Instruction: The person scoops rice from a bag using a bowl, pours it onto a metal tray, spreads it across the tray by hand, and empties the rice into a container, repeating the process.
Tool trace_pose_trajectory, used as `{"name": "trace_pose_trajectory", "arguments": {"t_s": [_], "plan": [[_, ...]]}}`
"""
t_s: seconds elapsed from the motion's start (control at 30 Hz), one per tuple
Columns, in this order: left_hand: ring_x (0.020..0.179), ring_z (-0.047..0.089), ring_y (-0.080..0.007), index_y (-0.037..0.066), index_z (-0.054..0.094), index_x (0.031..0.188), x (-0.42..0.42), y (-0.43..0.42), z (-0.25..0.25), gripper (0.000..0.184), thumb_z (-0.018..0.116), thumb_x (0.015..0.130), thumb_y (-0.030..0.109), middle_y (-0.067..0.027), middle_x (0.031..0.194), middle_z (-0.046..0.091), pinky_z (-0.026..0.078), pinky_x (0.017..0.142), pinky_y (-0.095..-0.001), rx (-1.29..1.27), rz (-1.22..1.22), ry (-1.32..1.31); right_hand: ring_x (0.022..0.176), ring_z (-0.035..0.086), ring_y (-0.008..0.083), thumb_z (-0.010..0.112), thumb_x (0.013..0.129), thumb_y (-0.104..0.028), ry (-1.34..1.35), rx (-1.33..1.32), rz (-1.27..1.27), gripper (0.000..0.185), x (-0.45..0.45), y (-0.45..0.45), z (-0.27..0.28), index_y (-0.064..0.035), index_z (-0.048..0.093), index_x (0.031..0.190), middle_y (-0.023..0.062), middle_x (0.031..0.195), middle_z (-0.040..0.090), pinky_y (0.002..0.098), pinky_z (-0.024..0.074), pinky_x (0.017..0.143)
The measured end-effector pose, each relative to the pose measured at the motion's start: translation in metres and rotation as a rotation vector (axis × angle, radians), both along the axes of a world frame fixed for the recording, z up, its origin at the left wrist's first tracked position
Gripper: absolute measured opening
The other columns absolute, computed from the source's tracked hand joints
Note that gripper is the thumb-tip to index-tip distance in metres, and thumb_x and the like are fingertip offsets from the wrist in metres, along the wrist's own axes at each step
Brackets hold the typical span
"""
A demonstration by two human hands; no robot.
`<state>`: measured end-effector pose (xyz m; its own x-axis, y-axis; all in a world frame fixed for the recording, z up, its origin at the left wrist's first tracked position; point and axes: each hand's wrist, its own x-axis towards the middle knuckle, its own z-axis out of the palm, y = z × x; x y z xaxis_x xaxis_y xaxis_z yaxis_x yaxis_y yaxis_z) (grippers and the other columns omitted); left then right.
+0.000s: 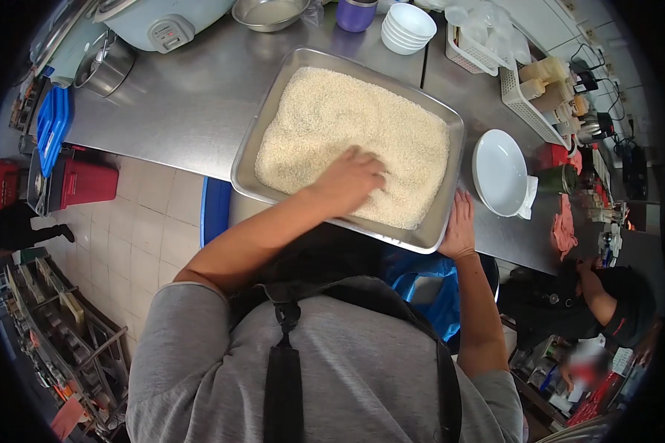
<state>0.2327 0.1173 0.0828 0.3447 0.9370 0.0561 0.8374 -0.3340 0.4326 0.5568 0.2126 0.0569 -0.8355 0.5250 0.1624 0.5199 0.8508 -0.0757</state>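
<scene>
A deep rectangular metal tray holds a wide layer of pale uncooked rice. It sits askew on the steel counter, its near side jutting past the edge. My left hand reaches into the tray from the near side. Its fingers are spread and slightly bent on the rice, a little blurred, with no object in them. Against the outside of the tray's right wall, near its front corner, rests my right hand. Those fingers stretch along the tray; the thumb is mostly hidden.
Right of the tray lies a white bowl. Stacked white bowls, a purple container and a metal bowl line the back. A rice cooker stands back left. Below hangs a blue bag. Another person is at right.
</scene>
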Motion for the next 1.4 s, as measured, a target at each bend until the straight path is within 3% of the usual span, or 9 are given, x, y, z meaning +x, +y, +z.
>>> {"name": "trace_pose_trajectory", "arguments": {"t_s": [0.3,0.47,0.63,0.73,0.77,0.93,1.1,1.23,1.4], "plan": [[0.127,0.051,-0.0295,0.012,0.071,0.105,-0.077,-0.032,0.031,0.03,0.073,0.076,0.008,-0.0084,0.125,0.063,0.035,0.112,-0.0443,0.006,0.312,0.038,0.139,0.036,0.0431,0.071,0.077,-0.033,0.148,0.013,0.001,0.097,0.004,-0.001,-0.005,0.0027,0.019,0.152,0.0277,0.15,0.034,0.059,0.0203,0.116],[0.132,0.047,-0.0304,0.011,0.07,0.11,-0.011,-0.019,0.019,0.034,0.074,0.076,0.011,-0.0087,0.129,0.06,0.033,0.114,-0.0449,0.039,-0.039,-0.112,0.139,0.036,0.0438,0.074,0.074,-0.029,0.219,0.031,0.083,0.093,0.006,0.003,-0.005,-0.01,0.025,0.151,0.027,0.15,0.033,0.0597,0.0226,0.115],[0.13,0.048,-0.0275,0.009,0.069,0.108,0.075,0.01,0.009,0.031,0.073,0.079,0.018,-0.0066,0.124,0.062,0.03,0.115,-0.0468,0.128,-0.379,-0.191,0.135,0.039,0.0449,0.077,0.066,-0.032,0.177,-0.046,0.05,0.095,0.007,0.003,-0.007,-0.0101,0.031,0.145,0.0276,0.139,0.043,0.0596,0.0247,0.115],[0.124,0.052,-0.0254,0.009,0.069,0.099,0.087,0.029,0.001,0.025,0.072,0.078,0.022,-0.0045,0.113,0.064,0.031,0.113,-0.0462,0.005,-0.484,-0.111,0.135,0.039,0.0444,0.077,0.065,-0.032,0.147,-0.048,0.042,0.094,0.007,0.004,-0.004,-0.0101,0.032,0.145,0.0274,0.138,0.043,0.0585,0.0251,0.115],[0.119,0.054,-0.0248,0.01,0.069,0.091,0.082,0.032,-0.005,0.017,0.071,0.078,0.021,-0.0036,0.106,0.065,0.034,0.111,-0.0457,0.069,-0.494,-0.171,0.135,0.039,0.0438,0.078,0.065,-0.035,0.158,-0.052,0.048,0.094,0.006,0.004,-0.003,-0.0101,0.032,0.144,0.0268,0.138,0.044,0.058,0.0252,0.115],[0.115,0.056,-0.0247,0.011,0.069,0.088,0.023,0.029,0.001,0.011,0.069,0.079,0.017,-0.005,0.105,0.065,0.036,0.109,-0.041,0.079,-0.435,-0.083,0.134,0.04,0.0433,0.079,0.065,-0.037,0.204,-0.089,0.056,0.095,0.004,0.005,0.0,-0.0115,0.035,0.144,0.0253,0.137,0.045,0.0571,0.0258,0.115],[0.115,0.056,-0.0265,0.01,0.068,0.09,-0.037,0.018,0.043,0.013,0.072,0.078,0.015,-0.0052,0.109,0.065,0.038,0.107,-0.0401,-0.221,-0.242,0.135,0.135,0.039,0.0425,0.082,0.061,-0.038,0.174,-0.131,0.036,0.098,0.008,0.006,0.0,-0.0142,0.036,0.145,0.0239,0.137,0.046,0.0557,0.0261,0.116],[0.114,0.055,-0.0269,0.01,0.069,0.092,-0.018,0.043,0.059,0.016,0.073,0.078,0.017,-0.005,0.112,0.063,0.04,0.105,-0.0408,-0.101,-0.273,-0.01,0.136,0.039,0.0412,0.084,0.058,-0.039,0.148,-0.172,0.018,0.103,0.01,0.005,0.003,-0.0167,0.036,0.147,0.023,0.139,0.046,0.0544,0.0261,0.117],[0.114,0.054,-0.027,0.01,0.069,0.095,0.064,0.092,0.032,0.017,0.073,0.079,0.017,-0.0055,0.113,0.062,0.04,0.104,-0.0412,0.148,-0.412,-0.151,0.136,0.038,0.0403,0.086,0.055,-0.039,0.172,-0.183,0.021,0.107,0.012,0.005,0.004,-0.019,0.035,0.148,0.0224,0.142,0.044,0.0532,0.0262,0.117]]}}
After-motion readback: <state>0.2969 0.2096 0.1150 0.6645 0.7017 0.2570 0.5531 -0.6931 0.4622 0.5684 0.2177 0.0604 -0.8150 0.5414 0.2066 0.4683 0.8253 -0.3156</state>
